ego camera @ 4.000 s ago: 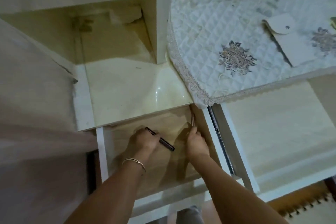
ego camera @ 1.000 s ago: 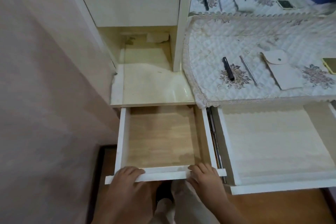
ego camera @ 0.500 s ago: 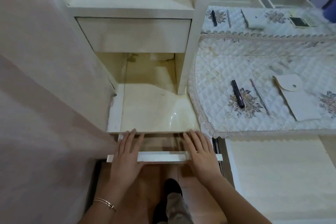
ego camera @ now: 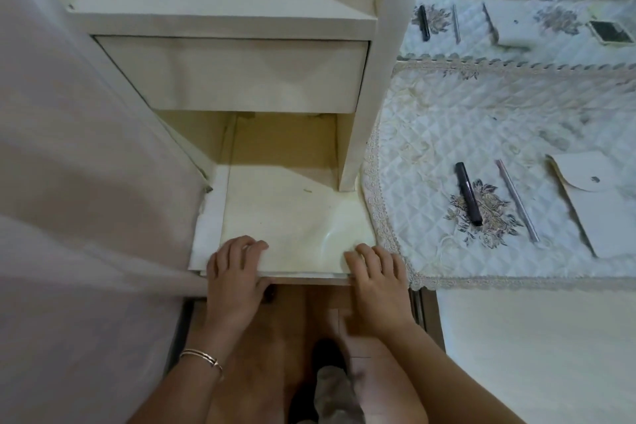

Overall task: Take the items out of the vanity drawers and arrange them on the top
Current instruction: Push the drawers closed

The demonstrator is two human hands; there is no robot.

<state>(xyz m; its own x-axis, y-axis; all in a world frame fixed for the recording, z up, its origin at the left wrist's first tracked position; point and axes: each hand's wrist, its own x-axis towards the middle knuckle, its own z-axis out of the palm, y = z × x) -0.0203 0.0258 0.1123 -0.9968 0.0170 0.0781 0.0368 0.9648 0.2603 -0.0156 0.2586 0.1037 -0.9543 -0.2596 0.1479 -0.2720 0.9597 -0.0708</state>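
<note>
The small lower drawer point(ego camera: 309, 276) is pushed in under the cream shelf point(ego camera: 292, 213); only a thin strip of its front shows. My left hand point(ego camera: 234, 274) and my right hand point(ego camera: 377, 277) lie at the shelf's front edge, fingers resting on top and holding nothing. On the quilted cloth point(ego camera: 464, 127) of the vanity top lie a black pen-like stick point(ego camera: 468, 194), a thin silvery pencil point(ego camera: 518, 200) and a cream flap pouch point(ego camera: 599, 206).
A closed upper drawer point(ego camera: 230, 74) sits above the shelf niche. A wide drawer point(ego camera: 533, 354) stands pulled out at the right, its bottom bare. A mirror point(ego camera: 516, 21) at the back reflects the items. A pale wall point(ego camera: 69, 182) is close on the left.
The black stick and the pencil left the small drawer and now lie on the cloth. Both hands pushed that drawer from fully open to shut.
</note>
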